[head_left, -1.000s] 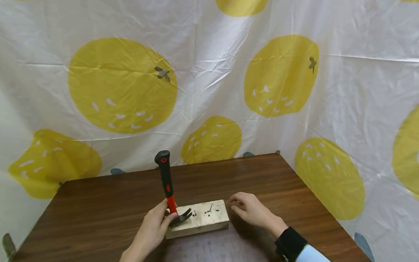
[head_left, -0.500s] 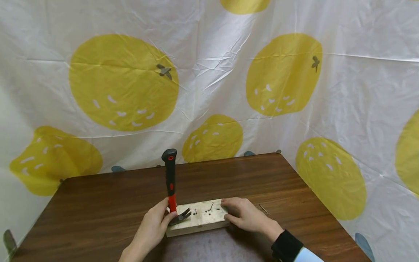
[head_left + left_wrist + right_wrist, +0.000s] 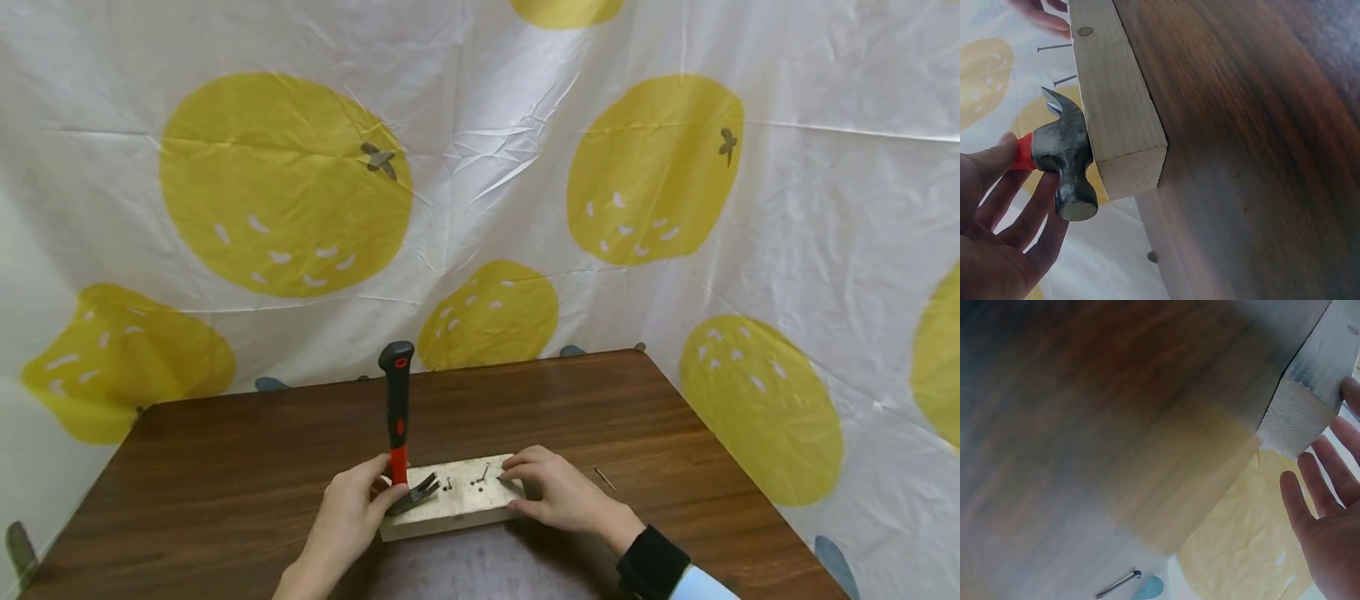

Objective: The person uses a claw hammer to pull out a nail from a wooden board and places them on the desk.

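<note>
Two hands work at a pale wooden block (image 3: 452, 502) lying near the front edge of a dark brown surface (image 3: 225, 467). The left hand (image 3: 351, 517) grips a hammer (image 3: 397, 433) low on its red and black handle, close to the metal head, fingers and thumb curled round it. The handle stands nearly upright, and the head rests at the left end of the block with its claw pointing along the block's top. The right hand (image 3: 551, 492) lies over the right end of the block, fingers bent and fingertips touching the wood; in the right wrist view the fingers look fairly straight beside the block's end. A few nails (image 3: 480, 475) stand partly out of the block's top between the hands. One loose nail (image 3: 603, 479) lies on the surface just right of the right hand. Behind hangs a white sheet (image 3: 480, 167) with yellow fruit shapes.
</note>
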A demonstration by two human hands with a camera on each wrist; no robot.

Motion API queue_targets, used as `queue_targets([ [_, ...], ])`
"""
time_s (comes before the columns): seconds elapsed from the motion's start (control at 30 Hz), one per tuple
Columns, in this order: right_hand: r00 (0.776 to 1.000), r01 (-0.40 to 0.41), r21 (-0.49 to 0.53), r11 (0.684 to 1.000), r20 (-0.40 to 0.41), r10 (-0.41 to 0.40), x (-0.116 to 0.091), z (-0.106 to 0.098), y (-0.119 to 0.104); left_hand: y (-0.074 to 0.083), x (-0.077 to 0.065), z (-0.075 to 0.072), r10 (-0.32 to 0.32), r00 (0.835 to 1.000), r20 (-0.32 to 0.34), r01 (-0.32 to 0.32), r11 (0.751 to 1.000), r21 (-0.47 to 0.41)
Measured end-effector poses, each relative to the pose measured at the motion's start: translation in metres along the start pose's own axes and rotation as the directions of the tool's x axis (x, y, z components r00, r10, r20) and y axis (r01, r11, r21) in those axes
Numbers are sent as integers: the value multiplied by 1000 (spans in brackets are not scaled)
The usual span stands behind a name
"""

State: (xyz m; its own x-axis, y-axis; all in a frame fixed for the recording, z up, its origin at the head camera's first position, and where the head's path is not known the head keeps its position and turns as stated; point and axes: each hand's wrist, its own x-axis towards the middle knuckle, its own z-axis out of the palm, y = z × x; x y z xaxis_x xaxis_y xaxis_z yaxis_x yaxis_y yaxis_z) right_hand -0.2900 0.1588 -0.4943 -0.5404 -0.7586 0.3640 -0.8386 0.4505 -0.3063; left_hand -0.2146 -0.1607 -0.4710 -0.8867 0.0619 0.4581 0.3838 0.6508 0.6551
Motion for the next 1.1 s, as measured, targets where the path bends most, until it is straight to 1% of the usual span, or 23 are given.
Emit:
queue_targets([
  [0.1,1000,-4,-10,1000,12,4,1,-1,-1,0,1,1,-7,1000,1,7,1000,7],
  [0.27,999,-28,-2,1000,24,28,3,-4,-2,3,6,1,1,1000,20,-2,999,40],
  [0.47,998,-57,11,998,38,57,2,-3,-3,5,7,4,36,999,16,-37,998,51],
  [0.63,996,-71,38,997,56,69,-1,-2,-5,7,8,7,29,998,52,-32,998,55],
  [0.73,997,-66,49,997,51,63,-1,-3,-5,9,10,7,30,998,63,-34,997,70],
  [0.87,997,-63,39,997,41,62,0,-3,-5,11,13,9,43,997,59,-49,994,95],
  [1.1,992,-104,58,993,72,99,-1,-3,-6,12,15,14,61,997,49,-65,992,104],
])
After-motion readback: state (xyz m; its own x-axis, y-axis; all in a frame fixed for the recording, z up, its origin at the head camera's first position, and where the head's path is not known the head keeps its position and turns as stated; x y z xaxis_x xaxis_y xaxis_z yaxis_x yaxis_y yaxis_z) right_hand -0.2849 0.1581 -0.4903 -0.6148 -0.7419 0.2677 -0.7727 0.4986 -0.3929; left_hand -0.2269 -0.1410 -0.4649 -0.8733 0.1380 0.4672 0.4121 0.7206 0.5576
